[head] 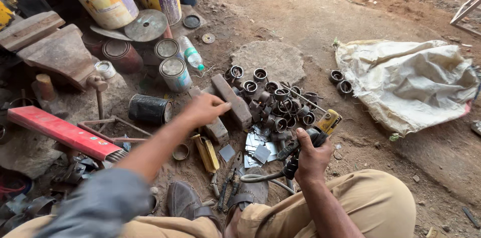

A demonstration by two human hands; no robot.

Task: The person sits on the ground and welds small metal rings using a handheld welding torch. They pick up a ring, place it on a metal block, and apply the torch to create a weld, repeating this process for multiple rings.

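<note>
Gripping a yellow-jawed electrode holder (320, 130), the right hand (310, 160) is closed round its handle.
Left hand (203, 110), fingers loosely curled, hovers empty beside the rusty steel block (231, 100); short grey metal pipe rings (275, 105) lie heaped between both hands.

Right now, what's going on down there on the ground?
A person sits on the dirt floor. The right hand grips a welding electrode holder with a thin rod reaching over a pile of short metal pipe rings. The left hand reaches to a rectangular metal block beside the pile. Small square metal plates lie in front, with pliers near the sandalled foot.
</note>
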